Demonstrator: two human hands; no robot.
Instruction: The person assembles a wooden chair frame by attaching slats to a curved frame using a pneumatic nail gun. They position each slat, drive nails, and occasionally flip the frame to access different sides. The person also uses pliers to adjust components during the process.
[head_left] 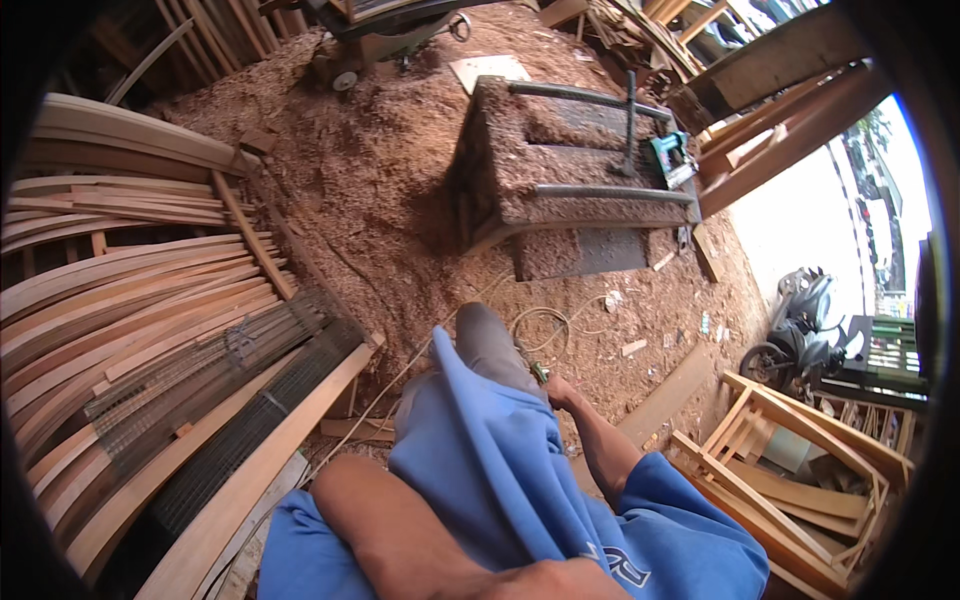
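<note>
My right hand (pixel 562 393) hangs low beside my right leg, fingers closed around a small tool with a green and metallic end (pixel 541 372). Most of that tool is hidden in the hand, so I cannot make out its exact kind. A thin pale hose (pixel 545 318) lies looped on the shavings just beyond it. My left arm is bent across my body, and my left hand (pixel 565 580) shows only in part at the lower edge, against my blue shirt. Its fingers are hidden.
A shavings-covered workbench (pixel 575 190) stands ahead, bearing a teal power tool (pixel 672 160). Curved wooden strips (pixel 150 270) are stacked at left. Wooden frames (pixel 800 470) lie at right, near a parked motorcycle (pixel 800 330). Shavings (pixel 360 190) cover the floor; a board (pixel 668 395) lies there.
</note>
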